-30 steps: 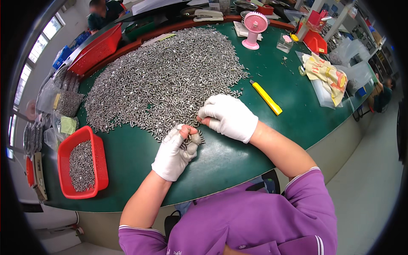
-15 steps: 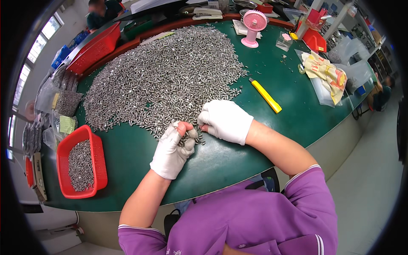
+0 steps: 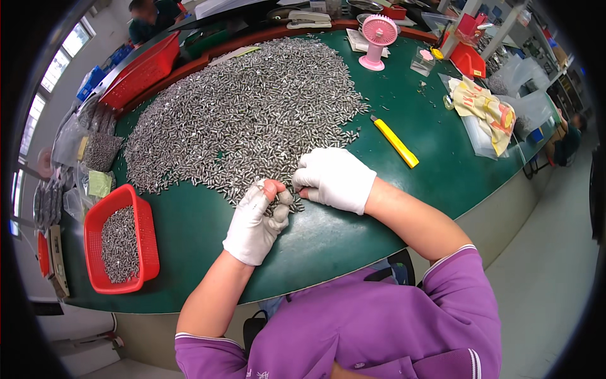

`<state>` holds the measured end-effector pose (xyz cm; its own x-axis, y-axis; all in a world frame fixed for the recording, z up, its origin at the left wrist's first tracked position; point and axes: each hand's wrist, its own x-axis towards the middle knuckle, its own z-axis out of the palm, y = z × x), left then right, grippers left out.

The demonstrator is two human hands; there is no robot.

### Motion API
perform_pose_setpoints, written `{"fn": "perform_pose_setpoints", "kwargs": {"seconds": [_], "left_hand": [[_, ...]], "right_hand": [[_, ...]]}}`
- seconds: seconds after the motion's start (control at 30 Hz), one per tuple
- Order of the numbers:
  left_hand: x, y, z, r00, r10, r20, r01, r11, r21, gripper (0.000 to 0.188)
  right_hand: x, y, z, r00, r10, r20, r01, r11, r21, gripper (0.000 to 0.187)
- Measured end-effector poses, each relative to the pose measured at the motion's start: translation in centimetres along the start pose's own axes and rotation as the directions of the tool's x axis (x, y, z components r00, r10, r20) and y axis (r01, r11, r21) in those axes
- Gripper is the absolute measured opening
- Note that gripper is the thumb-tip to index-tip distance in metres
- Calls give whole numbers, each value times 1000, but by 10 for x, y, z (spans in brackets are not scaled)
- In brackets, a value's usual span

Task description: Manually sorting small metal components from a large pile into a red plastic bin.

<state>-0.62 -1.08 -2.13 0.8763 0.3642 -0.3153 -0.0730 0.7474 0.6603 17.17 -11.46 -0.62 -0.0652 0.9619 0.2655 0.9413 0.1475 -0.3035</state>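
A wide heap of small silvery metal pins [image 3: 252, 107] covers much of the green table [image 3: 202, 252]. At its near edge my left hand [image 3: 255, 224], in a white glove with bare thumb tip and greyed fingertips, is curled closed. A few of the pins show between its thumb and fingers. Close beside it, my right hand [image 3: 336, 180], also white-gloved, is pinched with its fingertips pointing down among the pins. Whatever lies between those fingertips is hidden by the hand.
A red plastic basket [image 3: 151, 252] partly filled with pins stands at the left. To the right lie a yellow utility knife [image 3: 396, 142] and a yellow printed cloth [image 3: 483, 110]. A pink fan [image 3: 379, 38] stands at the back. Another person [image 3: 154, 22] sits beyond the far left edge.
Both hands stay in almost the same place. The right fingers have shifted very slightly; the heap and basket look the same.
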Motion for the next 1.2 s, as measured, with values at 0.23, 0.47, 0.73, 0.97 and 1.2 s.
{"fn": "perform_pose_setpoints", "kwargs": {"seconds": [0.23, 0.47, 0.73, 0.97, 1.2], "left_hand": [[0, 0, -4, 1000, -13, 20, 13, 1000, 28, 15], [-1, -1, 2, 996, -80, 50, 77, 995, 65, 14], [0, 1, 0, 979, -148, 139, 146, 989, 26, 15], [-1, 0, -1, 990, -118, 75, 118, 993, 6, 21], [-1, 2, -4, 1000, -20, 19, 20, 999, -31, 25]], "right_hand": [[3, -3, -1, 999, -34, 21, 35, 996, -82, 14], [5, 2, -11, 975, -72, -209, 134, 945, 299, 21], [5, 0, -9, 966, -55, -251, 148, 917, 371, 17], [2, 7, -8, 980, 82, -180, -46, 980, 194, 10], [1, 3, 7, 991, -62, -120, 66, 997, 31, 11]]}}
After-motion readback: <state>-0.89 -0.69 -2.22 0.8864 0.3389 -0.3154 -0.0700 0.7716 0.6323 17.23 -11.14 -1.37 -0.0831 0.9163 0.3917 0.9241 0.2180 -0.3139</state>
